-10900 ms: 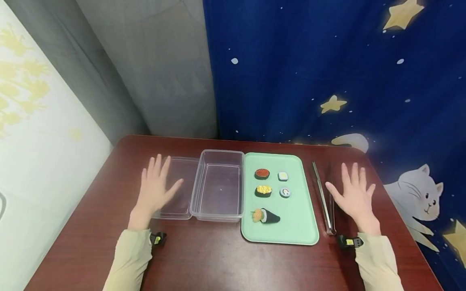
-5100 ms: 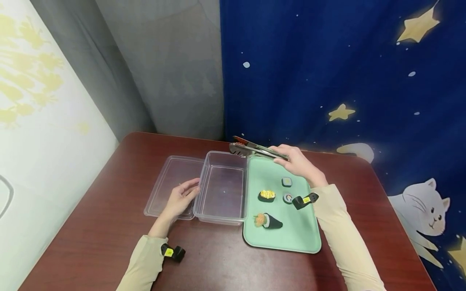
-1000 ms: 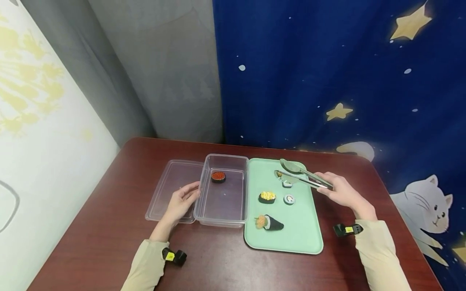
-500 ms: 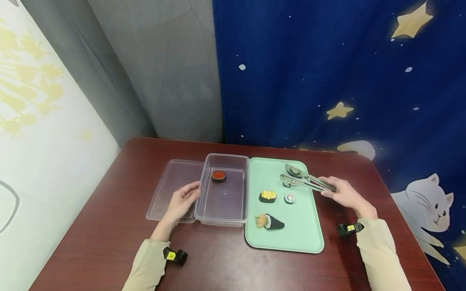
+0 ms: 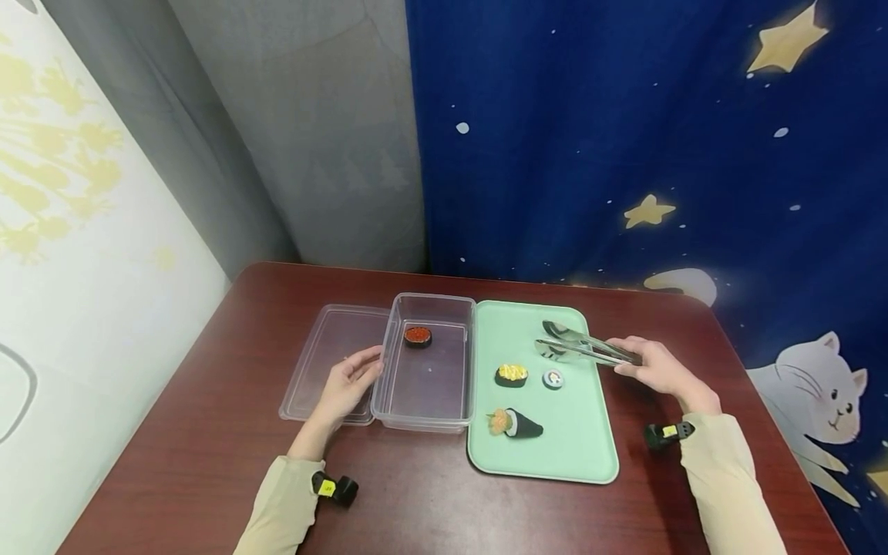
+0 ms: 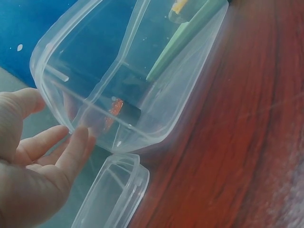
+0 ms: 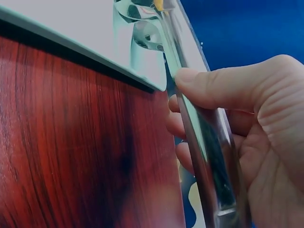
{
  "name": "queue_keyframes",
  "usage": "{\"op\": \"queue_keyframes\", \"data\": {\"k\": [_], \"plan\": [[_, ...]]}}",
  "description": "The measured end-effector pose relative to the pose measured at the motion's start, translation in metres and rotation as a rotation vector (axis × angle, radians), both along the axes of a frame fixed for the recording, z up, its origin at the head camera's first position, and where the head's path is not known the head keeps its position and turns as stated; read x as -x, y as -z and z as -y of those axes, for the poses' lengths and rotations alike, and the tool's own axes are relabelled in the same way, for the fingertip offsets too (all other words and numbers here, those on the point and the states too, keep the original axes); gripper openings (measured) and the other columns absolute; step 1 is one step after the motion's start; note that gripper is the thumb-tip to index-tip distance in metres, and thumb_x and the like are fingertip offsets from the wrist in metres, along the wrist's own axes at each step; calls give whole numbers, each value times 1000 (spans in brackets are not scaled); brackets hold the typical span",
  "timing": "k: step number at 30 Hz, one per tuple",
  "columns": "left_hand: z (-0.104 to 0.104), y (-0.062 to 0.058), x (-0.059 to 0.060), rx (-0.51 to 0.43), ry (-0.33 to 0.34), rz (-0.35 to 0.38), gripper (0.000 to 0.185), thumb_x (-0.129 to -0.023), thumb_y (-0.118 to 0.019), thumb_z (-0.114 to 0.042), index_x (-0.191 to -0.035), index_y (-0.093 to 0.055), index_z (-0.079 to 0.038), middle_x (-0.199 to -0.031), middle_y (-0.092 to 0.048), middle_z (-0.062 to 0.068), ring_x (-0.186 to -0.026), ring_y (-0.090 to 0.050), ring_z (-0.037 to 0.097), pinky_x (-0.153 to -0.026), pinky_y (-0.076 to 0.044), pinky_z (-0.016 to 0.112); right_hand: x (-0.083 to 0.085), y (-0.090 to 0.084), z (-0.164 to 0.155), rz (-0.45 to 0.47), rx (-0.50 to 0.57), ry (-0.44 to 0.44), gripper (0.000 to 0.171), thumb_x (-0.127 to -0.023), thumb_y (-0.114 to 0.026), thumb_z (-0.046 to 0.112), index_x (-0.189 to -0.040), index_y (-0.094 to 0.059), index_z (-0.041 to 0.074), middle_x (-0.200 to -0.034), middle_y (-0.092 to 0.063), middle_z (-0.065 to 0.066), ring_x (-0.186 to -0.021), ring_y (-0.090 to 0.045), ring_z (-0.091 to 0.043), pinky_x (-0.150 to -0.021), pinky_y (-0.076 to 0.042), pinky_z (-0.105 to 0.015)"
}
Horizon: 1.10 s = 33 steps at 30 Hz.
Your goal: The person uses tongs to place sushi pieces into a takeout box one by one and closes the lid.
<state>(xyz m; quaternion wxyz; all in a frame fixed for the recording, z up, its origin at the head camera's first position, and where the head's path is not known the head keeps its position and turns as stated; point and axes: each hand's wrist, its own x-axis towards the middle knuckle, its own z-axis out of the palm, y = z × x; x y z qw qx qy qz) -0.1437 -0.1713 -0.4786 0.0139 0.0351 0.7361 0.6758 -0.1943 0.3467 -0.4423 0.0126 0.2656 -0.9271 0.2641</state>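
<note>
My right hand grips metal tongs, thumb along one arm in the right wrist view. The tong heads are low over the back right of the green tray, overlapping a small square sushi roll that is mostly hidden. My left hand touches the left wall of a clear plastic container, fingertips at its outer side. A red roe sushi sits inside the container. On the tray lie a yellow-topped sushi, a round roll and a cone hand roll.
A clear lid lies flat on the table, left of the container and partly under my left hand. The tray stands right against the container's right side. Curtains hang behind the table, and a white wall is at the left.
Earlier the tongs lay on the table; my right hand took them up and the red roe sushi moved from tray to container. Lately the tongs lowered over the square roll, their heads drawing closer together.
</note>
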Motion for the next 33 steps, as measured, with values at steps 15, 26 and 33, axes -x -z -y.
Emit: {"op": "queue_keyframes", "data": {"k": [15,26,33], "plan": [[-1,0,0,-11,-4,-11,38,-92,-55,0,-128,-48,13,-124,-52,32,-113,-52,42,-85,-48,16,4,-6,7,-77,-45,-40,35,-74,-74,0,-108,-66,-3,-84,-61,-2,-67,-50,-13,-59,-41,-29],[-1,-1,0,-12,-4,-12,38,-93,-54,1,-127,-47,14,-124,-52,32,-112,-52,41,-85,-48,16,5,-2,9,-33,17,8,35,-75,-72,-2,-110,-65,-5,-84,-62,-4,-67,-44,-5,-58,-38,-23],[-1,0,0,-3,-2,-22,38,-93,-54,-1,-127,-47,14,-123,-53,33,-111,-53,41,-85,-48,16,10,-12,11,-61,15,24,37,-75,-74,-1,-111,-65,-5,-85,-62,-3,-67,-45,-4,-58,-39,-23]]}}
